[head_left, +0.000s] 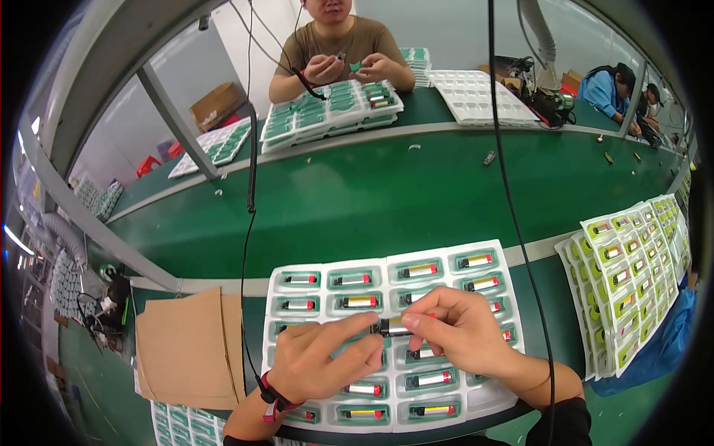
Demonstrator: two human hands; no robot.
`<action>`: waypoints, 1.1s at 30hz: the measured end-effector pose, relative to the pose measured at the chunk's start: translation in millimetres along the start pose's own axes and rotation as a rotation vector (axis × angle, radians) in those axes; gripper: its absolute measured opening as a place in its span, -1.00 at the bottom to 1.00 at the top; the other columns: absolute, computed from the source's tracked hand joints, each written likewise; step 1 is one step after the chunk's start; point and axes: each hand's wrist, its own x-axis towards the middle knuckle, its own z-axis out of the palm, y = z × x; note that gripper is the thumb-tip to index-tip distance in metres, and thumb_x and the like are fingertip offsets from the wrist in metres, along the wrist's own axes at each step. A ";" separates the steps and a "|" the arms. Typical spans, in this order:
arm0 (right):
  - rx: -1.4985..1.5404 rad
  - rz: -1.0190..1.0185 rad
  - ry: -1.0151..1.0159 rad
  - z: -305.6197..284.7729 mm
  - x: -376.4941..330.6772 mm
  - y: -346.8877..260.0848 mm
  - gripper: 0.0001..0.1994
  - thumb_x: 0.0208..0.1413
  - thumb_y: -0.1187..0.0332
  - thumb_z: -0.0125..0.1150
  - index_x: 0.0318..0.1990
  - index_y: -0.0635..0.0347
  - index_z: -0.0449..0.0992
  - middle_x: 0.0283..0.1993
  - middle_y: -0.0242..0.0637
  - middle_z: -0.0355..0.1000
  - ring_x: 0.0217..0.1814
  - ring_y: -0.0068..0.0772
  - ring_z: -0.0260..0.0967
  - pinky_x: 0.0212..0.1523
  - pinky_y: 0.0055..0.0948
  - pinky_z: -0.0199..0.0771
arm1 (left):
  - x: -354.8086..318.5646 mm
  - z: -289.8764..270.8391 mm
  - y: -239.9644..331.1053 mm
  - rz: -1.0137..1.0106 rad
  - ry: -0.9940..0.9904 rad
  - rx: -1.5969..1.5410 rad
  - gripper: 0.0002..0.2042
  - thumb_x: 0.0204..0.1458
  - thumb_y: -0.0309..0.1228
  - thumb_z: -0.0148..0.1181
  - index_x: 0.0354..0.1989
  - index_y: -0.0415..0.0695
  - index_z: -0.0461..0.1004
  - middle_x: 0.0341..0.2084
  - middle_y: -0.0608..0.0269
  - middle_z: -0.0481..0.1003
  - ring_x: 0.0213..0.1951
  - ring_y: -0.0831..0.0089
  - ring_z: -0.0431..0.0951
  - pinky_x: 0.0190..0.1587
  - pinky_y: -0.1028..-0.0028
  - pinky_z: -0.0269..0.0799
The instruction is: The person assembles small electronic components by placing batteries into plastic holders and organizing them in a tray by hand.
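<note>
Between my two hands is a small battery unit [394,326] with a black end and a silver-and-yellow body, level above a tray. My right hand [462,332] pinches its body between thumb and fingertips. The fingertips of my left hand [316,363] close on the black end. Below lies the white moulded tray [487,402], whose green-tinted pockets hold several similar units with red ends, such as a battery unit [428,380] near the front. My hands hide the pockets in the middle.
Brown cardboard sheets [182,346] lie left of the tray. At right leans a stack of filled trays [621,275]. A hanging black cable [513,193] passes close to my right forearm. Across the green conveyor belt [357,186], a co-worker [346,44] handles small parts over stacked trays [335,119].
</note>
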 end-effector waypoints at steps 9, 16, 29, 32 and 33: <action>0.043 -0.045 -0.059 -8.5 -1.0 5.3 -0.84 0.18 0.38 0.15 -0.21 0.32 0.48 -0.42 -0.30 0.50 -0.46 -0.68 0.38 -0.46 -0.64 0.34 | 6.1 -1.5 -3.7 0.162 -0.133 -0.015 -0.81 -0.20 -0.47 0.29 -0.33 -0.08 0.53 -0.27 0.23 0.56 -0.52 0.54 0.54 -0.60 0.63 0.32; 0.009 -0.186 -0.176 -0.6 14.4 17.1 -0.81 0.18 0.32 0.15 -0.27 0.31 0.45 -0.46 -0.35 0.47 -0.43 -0.64 0.41 -0.43 -0.60 0.35 | 12.2 -27.7 4.0 0.159 -0.259 -0.025 -0.78 -0.18 -0.60 0.28 -0.29 -0.22 0.52 -0.30 0.10 0.54 -0.33 0.22 0.57 -0.33 0.39 0.51; 0.068 -0.254 -0.186 -4.6 9.8 16.8 -0.84 0.17 0.41 0.15 -0.22 0.32 0.36 -0.40 -0.35 0.45 -0.39 -0.69 0.32 -0.38 -0.61 0.30 | 8.1 -3.6 -3.2 -0.101 -0.119 -0.236 -0.78 -0.07 -0.68 0.20 -0.21 -0.31 0.38 -0.17 -0.12 0.45 -0.23 0.11 0.56 -0.28 0.38 0.61; 0.051 -0.306 -0.163 -3.4 13.2 21.4 -0.84 0.16 0.41 0.16 -0.22 0.31 0.37 -0.41 -0.37 0.44 -0.43 -0.69 0.29 -0.42 -0.59 0.26 | 6.4 -0.4 -8.4 -0.119 -0.116 -0.302 -0.79 -0.05 -0.68 0.20 -0.23 -0.31 0.38 -0.16 -0.12 0.44 -0.24 0.12 0.56 -0.30 0.39 0.60; 0.049 -0.356 -0.155 -3.0 14.1 22.4 -0.83 0.15 0.39 0.17 -0.23 0.30 0.38 -0.43 -0.38 0.43 -0.46 -0.68 0.27 -0.45 -0.58 0.24 | 4.9 1.0 -5.5 -0.191 -0.099 -0.355 -0.83 -0.03 -0.67 0.18 -0.27 -0.30 0.37 -0.17 -0.09 0.42 -0.21 0.13 0.53 -0.25 0.36 0.57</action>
